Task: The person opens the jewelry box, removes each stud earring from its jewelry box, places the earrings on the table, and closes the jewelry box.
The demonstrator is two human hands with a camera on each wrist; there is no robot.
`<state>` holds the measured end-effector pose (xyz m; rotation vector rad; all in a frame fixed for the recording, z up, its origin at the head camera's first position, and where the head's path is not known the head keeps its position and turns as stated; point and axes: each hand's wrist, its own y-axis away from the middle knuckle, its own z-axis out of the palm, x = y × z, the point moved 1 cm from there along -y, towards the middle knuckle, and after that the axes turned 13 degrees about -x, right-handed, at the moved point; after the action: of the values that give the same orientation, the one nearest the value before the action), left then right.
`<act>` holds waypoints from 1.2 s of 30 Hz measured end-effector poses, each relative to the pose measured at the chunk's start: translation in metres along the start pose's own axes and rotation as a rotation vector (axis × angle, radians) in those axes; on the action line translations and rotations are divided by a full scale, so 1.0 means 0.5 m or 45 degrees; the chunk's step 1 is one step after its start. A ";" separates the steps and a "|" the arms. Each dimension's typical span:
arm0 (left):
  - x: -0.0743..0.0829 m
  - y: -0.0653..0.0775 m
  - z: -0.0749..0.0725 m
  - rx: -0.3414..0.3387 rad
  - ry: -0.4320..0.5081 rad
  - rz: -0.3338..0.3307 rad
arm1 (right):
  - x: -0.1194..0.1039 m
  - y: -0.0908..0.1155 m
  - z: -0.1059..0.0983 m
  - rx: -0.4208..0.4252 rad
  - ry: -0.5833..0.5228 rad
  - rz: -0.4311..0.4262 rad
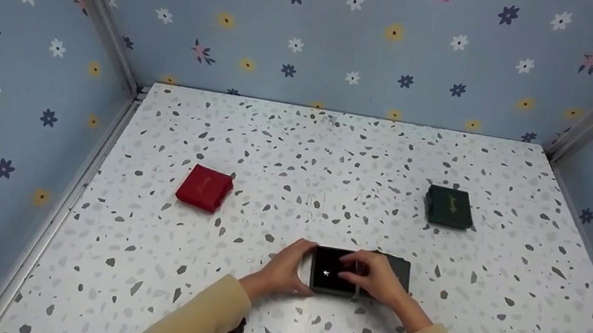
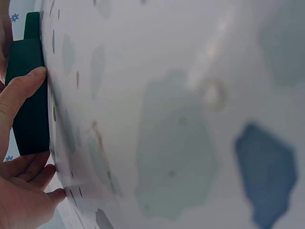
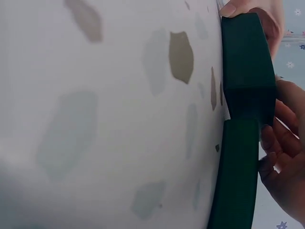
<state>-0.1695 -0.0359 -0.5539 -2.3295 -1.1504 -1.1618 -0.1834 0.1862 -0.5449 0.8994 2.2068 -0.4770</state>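
A dark green jewelry box (image 1: 332,292) lies opened on the table, its lid (image 1: 399,271) laid back to the right. In the box's black interior shows a small shiny piece (image 1: 326,273). My left hand (image 1: 284,270) grips the box's left end, thumb (image 2: 28,86) on the near side and fingers at the far side. Over the right part of the interior is my right hand (image 1: 377,278), with bent fingers and thumb apart. The right wrist view shows its fingers (image 3: 281,138) near the joint of box and lid; whether they pinch anything is unclear.
A closed red box (image 1: 205,188) sits to the left on the speckled table (image 1: 298,155). Farther back on the right is a closed dark green box (image 1: 449,207). Flower-patterned walls (image 1: 320,26) border the table at the back and sides.
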 end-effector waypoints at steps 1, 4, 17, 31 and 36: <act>0.000 0.000 0.000 0.005 -0.002 0.004 | -0.002 -0.001 -0.001 -0.010 0.005 0.012; -0.001 0.002 0.002 0.018 -0.014 0.017 | -0.004 -0.003 -0.001 -0.030 0.025 0.044; -0.003 0.002 0.004 0.034 -0.022 0.063 | -0.002 -0.010 0.002 -0.067 0.086 0.032; -0.004 -0.002 0.004 0.040 -0.035 0.074 | -0.001 -0.011 -0.004 -0.125 0.085 0.015; -0.003 -0.001 0.002 0.030 -0.017 0.067 | -0.003 -0.011 -0.006 -0.125 0.073 0.010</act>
<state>-0.1697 -0.0358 -0.5558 -2.3390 -1.0942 -1.1105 -0.1882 0.1836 -0.5413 0.8789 2.2570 -0.3396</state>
